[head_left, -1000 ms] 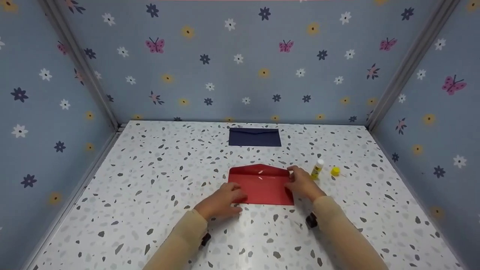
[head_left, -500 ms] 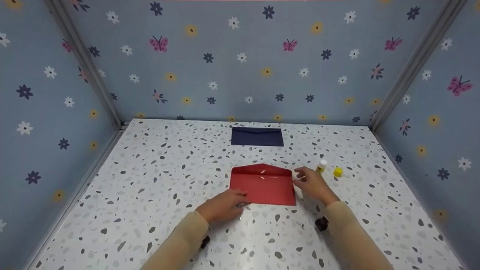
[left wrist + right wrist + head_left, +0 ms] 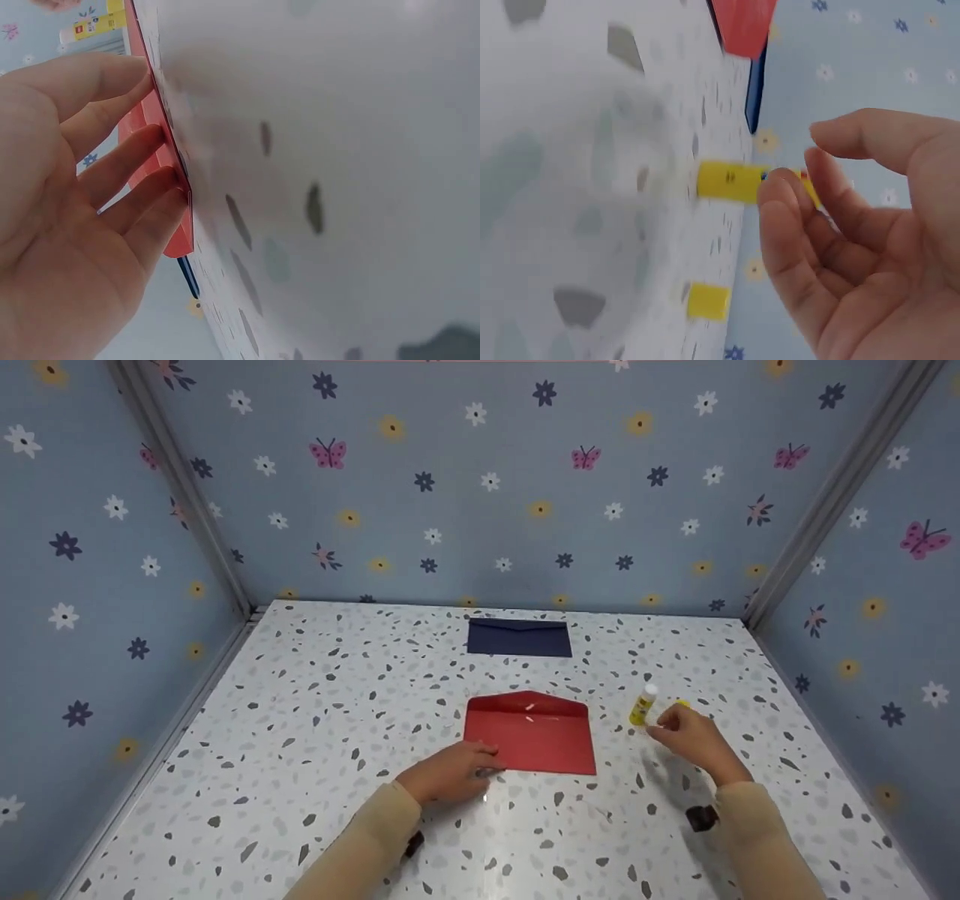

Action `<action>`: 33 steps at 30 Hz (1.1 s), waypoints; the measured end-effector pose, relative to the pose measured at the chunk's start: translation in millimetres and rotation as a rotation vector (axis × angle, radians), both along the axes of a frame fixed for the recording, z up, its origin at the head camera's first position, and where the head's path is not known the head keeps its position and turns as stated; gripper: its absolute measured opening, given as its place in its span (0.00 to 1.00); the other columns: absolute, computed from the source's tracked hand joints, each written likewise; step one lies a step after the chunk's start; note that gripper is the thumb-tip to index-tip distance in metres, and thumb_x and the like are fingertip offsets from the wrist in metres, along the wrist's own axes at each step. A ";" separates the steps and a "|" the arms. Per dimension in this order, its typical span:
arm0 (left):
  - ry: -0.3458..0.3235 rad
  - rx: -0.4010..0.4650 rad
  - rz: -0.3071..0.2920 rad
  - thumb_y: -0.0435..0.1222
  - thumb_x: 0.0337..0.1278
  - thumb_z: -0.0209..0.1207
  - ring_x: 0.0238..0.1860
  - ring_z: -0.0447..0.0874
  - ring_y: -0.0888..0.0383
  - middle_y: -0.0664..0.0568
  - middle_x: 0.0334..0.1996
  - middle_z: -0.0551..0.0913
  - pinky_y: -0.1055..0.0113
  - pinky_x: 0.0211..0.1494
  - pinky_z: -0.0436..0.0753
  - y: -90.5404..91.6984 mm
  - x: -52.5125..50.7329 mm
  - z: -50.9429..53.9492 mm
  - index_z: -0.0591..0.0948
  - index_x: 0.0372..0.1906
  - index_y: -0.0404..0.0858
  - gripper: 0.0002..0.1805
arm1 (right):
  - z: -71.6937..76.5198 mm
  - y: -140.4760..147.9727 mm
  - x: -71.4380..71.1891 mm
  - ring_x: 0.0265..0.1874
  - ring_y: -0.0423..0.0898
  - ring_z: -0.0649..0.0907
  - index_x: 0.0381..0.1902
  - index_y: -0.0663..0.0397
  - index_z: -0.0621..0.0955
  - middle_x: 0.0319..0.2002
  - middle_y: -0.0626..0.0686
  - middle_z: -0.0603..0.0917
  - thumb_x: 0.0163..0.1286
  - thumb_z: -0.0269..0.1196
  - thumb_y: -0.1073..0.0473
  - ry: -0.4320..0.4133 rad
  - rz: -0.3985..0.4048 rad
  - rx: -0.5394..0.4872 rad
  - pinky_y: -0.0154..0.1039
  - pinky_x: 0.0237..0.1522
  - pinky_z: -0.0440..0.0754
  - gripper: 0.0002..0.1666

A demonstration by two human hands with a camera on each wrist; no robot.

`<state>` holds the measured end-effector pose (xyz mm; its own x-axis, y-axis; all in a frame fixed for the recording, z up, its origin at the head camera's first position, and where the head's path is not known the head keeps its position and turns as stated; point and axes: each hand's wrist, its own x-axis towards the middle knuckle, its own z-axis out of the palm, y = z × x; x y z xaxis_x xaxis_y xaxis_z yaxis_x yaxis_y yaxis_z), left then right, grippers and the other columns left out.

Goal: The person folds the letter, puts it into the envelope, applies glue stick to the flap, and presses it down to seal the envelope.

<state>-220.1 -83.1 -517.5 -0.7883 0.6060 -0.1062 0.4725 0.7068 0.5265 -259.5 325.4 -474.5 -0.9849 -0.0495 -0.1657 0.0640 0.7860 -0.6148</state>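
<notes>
A red envelope (image 3: pixel 536 742) lies on the speckled table with its pointed flap opened toward the far side; small whitish marks show near the fold. My left hand (image 3: pixel 450 772) rests its fingertips on the envelope's lower left edge, as the left wrist view (image 3: pixel 82 172) also shows. To the right stands a yellow glue stick (image 3: pixel 642 709) with a white upper end. My right hand (image 3: pixel 694 742) is just beside it, fingers loosely bent and holding nothing. Behind that hand the yellow cap (image 3: pixel 682 703) is mostly hidden; the right wrist view shows the cap (image 3: pixel 707 301) standing on the table.
A dark blue envelope (image 3: pixel 519 638) lies farther back, near the rear wall. Flower-and-butterfly panels (image 3: pixel 480 495) enclose the table (image 3: pixel 337 682) at the back and both sides.
My right hand has left the red envelope's right edge and moved right to the glue stick, coming in front of the cap. The left hand stays at the envelope's lower left.
</notes>
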 end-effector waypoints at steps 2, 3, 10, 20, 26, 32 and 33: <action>0.008 -0.005 -0.004 0.37 0.68 0.58 0.74 0.60 0.48 0.52 0.72 0.68 0.52 0.74 0.62 -0.3 -0.5 -0.9 0.79 0.66 0.50 0.23 | 0.7 6.5 -0.9 0.48 0.59 0.79 0.60 0.64 0.70 0.53 0.66 0.78 0.71 0.63 0.42 -0.005 -0.011 -0.018 0.53 0.46 0.80 0.35; 0.008 -0.008 -0.005 0.37 0.68 0.57 0.74 0.60 0.48 0.52 0.72 0.68 0.52 0.74 0.62 -0.4 -0.9 -1.2 0.79 0.66 0.50 0.23 | 0.3 8.3 -2.0 0.52 0.61 0.78 0.64 0.64 0.67 0.56 0.68 0.76 0.71 0.63 0.40 -0.001 -0.013 -0.034 0.55 0.49 0.79 0.39; 0.010 -0.013 -0.028 0.36 0.68 0.58 0.74 0.60 0.47 0.49 0.72 0.69 0.52 0.74 0.61 1.1 -3.2 -0.2 0.80 0.65 0.47 0.22 | -13.0 4.8 -17.5 0.70 0.64 0.66 0.78 0.59 0.55 0.71 0.68 0.64 0.71 0.65 0.45 0.010 -0.066 -0.217 0.61 0.66 0.67 0.49; -0.018 0.003 -0.019 0.38 0.70 0.57 0.75 0.59 0.48 0.52 0.72 0.68 0.53 0.74 0.61 0.8 -1.6 1.9 0.81 0.64 0.50 0.20 | -32.5 -6.0 -31.3 0.71 0.62 0.64 0.75 0.59 0.60 0.71 0.66 0.66 0.75 0.61 0.50 0.005 -0.086 -0.278 0.61 0.69 0.62 0.39; -0.046 -0.001 -0.010 0.39 0.70 0.57 0.75 0.58 0.49 0.53 0.73 0.68 0.52 0.74 0.61 1.2 -1.7 1.6 0.81 0.64 0.52 0.20 | -39.6 -4.1 -32.2 0.71 0.62 0.64 0.73 0.57 0.61 0.71 0.65 0.66 0.78 0.56 0.52 0.018 -0.072 -0.294 0.61 0.70 0.60 0.33; -0.041 0.008 -0.022 0.38 0.71 0.56 0.75 0.59 0.49 0.51 0.72 0.68 0.52 0.74 0.61 0.9 -3.7 1.4 0.81 0.63 0.49 0.19 | -42.3 -5.2 -30.1 0.69 0.59 0.67 0.75 0.54 0.62 0.70 0.62 0.68 0.77 0.54 0.40 0.065 -0.029 -0.290 0.59 0.69 0.64 0.38; -0.035 0.012 -0.029 0.38 0.71 0.56 0.75 0.60 0.48 0.50 0.72 0.69 0.52 0.74 0.61 0.7 -4.1 1.4 0.82 0.63 0.48 0.19 | -41.8 -6.3 -29.6 0.67 0.59 0.69 0.75 0.54 0.63 0.69 0.62 0.68 0.77 0.54 0.38 0.084 -0.018 -0.287 0.58 0.67 0.67 0.39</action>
<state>-224.3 -82.5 -516.1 -0.7661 0.6303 -0.1254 0.4744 0.6862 0.5514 -289.1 319.1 -516.3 -0.9957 -0.0655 -0.0658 0.0158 0.5786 -0.8154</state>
